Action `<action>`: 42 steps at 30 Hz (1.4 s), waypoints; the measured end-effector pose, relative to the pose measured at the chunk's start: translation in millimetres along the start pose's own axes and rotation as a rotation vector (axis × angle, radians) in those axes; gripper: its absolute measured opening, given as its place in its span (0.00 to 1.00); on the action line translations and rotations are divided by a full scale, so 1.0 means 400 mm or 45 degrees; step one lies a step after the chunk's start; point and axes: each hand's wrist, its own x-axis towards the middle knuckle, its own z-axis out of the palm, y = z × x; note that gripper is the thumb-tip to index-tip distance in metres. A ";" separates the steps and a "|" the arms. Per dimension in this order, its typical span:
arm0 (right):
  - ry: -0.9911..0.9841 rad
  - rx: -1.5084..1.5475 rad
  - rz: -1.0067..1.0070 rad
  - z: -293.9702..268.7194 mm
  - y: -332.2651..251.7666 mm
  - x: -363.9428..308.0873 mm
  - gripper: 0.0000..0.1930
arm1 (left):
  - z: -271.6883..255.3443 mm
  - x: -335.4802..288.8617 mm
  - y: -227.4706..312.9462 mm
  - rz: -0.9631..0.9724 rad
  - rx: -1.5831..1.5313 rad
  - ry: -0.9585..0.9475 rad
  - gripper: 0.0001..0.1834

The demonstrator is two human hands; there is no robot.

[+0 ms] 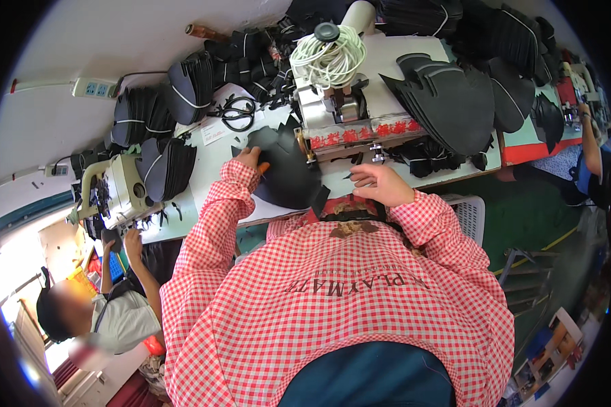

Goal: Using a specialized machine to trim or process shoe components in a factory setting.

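My left hand [248, 161] grips the left edge of a curved black cut piece [288, 178], perhaps leather; an orange cover shows beside its fingers. The piece lies on the white table under the front of a sewing machine [349, 105]. Beside its right edge is a small black strip [320, 201]. My right hand [381, 184] is raised to the right of the piece, fingers loosely apart and nothing plain to see in them. A pair of black-handled scissors [237, 114] lies on paper beyond my left hand.
Stacked black pieces [448, 102] rest right of the machine, and tied bundles [190, 91] stand at the back left. Coiled pale cord [328, 57] sits on the machine. A co-worker [115, 312] works at another sewing machine [119, 190] on the left. A white basket [470, 217] stands below the table.
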 end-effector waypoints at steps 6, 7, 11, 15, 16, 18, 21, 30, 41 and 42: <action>0.016 -0.014 -0.090 0.018 0.025 0.026 0.25 | -0.036 0.027 -0.006 0.051 -0.019 -0.050 0.20; -0.022 -0.001 -0.054 0.016 0.022 0.027 0.27 | -0.041 0.020 0.003 0.007 -0.092 -0.047 0.19; -0.022 0.005 -0.093 0.014 -0.045 0.008 0.36 | -0.103 -0.028 0.053 0.775 -0.405 -0.526 0.17; -0.218 -0.131 -0.586 -0.031 -0.083 0.004 0.35 | -0.285 -0.165 0.221 0.870 -1.129 -1.052 0.05; -0.211 -0.135 -0.584 -0.045 -0.101 -0.002 0.35 | -0.298 -0.167 0.234 0.669 -1.207 -1.023 0.04; -0.099 0.376 0.055 -0.064 -0.123 -0.009 0.25 | -0.237 -0.101 0.229 0.401 -1.517 -0.729 0.10; 0.389 0.361 -0.092 -0.050 -0.113 0.026 0.12 | -0.202 -0.048 0.265 0.236 -1.115 -0.231 0.13; 0.380 0.541 0.075 -0.024 -0.129 -0.025 0.13 | -0.202 0.094 0.327 0.559 -0.410 0.140 0.19; 1.483 -1.006 -0.713 -0.243 -0.302 -0.216 0.18 | -0.179 0.130 0.001 0.133 0.321 0.173 0.18; 1.487 -1.008 -0.712 -0.255 -0.268 -0.209 0.18 | -0.173 0.134 -0.010 0.122 0.341 0.136 0.19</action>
